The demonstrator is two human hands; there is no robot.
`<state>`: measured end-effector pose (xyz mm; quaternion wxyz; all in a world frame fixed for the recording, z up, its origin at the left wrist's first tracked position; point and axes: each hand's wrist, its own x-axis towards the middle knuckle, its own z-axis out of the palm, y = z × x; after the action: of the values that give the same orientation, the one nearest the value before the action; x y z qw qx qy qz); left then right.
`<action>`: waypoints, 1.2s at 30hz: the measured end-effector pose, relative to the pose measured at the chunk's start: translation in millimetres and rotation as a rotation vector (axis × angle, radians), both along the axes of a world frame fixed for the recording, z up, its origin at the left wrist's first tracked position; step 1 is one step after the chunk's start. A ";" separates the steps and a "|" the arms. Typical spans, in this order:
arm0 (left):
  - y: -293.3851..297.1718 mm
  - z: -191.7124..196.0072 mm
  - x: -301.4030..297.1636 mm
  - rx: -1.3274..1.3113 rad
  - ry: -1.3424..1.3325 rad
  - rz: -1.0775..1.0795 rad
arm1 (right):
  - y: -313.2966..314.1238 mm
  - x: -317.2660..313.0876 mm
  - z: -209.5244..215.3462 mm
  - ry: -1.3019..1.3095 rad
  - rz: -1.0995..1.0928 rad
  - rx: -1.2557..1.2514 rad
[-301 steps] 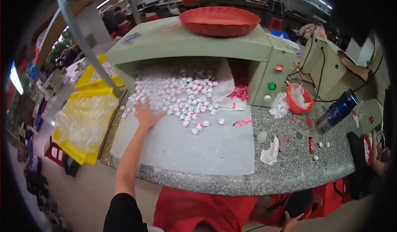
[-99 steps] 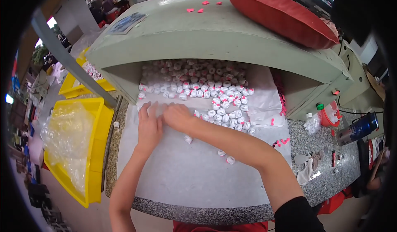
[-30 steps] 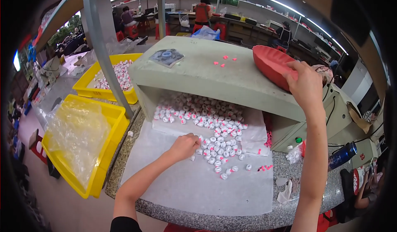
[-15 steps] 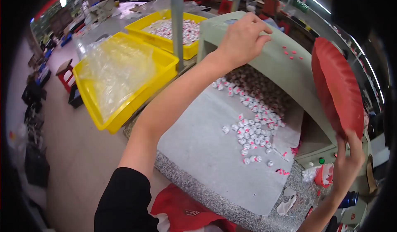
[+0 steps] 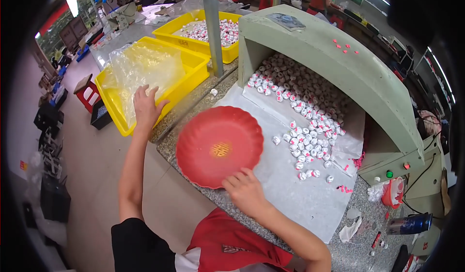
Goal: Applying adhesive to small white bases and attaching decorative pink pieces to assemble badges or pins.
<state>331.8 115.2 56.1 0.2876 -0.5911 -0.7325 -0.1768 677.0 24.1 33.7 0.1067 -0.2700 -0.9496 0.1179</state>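
Note:
My right hand [image 5: 247,192] grips the near rim of a round red scalloped plate [image 5: 218,143], held over the edge of the granite counter [image 5: 193,126]. My left hand [image 5: 145,105] rests with spread fingers on the near corner of a yellow bin [image 5: 160,76] lined with clear plastic. Several small white-and-pink wrapped pieces [image 5: 300,122] lie piled under a pale green machine hood [image 5: 339,63] and spill onto a white sheet [image 5: 290,185].
A second yellow bin [image 5: 208,34] holding wrapped pieces stands behind a grey post [image 5: 213,27]. A small red cup [image 5: 392,194], a blue can [image 5: 409,223] and crumpled paper lie at the counter's right end. Stools and crates stand on the floor at left.
The red plate has come down off the machine hood into my right hand over the counter. My left hand left the hood top and moved onto the yellow bin.

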 end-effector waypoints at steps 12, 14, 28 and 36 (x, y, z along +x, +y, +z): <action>157.8 -59.9 73.6 -0.549 -0.161 -0.597 | -7.3 54.3 1.8 0.383 -0.355 -0.015; 148.9 -49.2 78.6 -0.499 -0.152 -0.586 | -11.7 73.1 0.6 0.388 -0.546 -0.047; 90.6 23.8 284.6 -1.106 -2.069 -0.832 | -37.9 90.7 -18.2 0.605 -0.618 -0.099; 183.0 -17.9 427.2 -0.305 -0.265 -0.799 | -62.8 150.4 -26.6 0.642 -0.998 0.084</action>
<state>758.9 298.2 38.2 0.0101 -0.8355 -0.4950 -0.2383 827.5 -38.7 7.1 0.4418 -0.6301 -0.6319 0.0915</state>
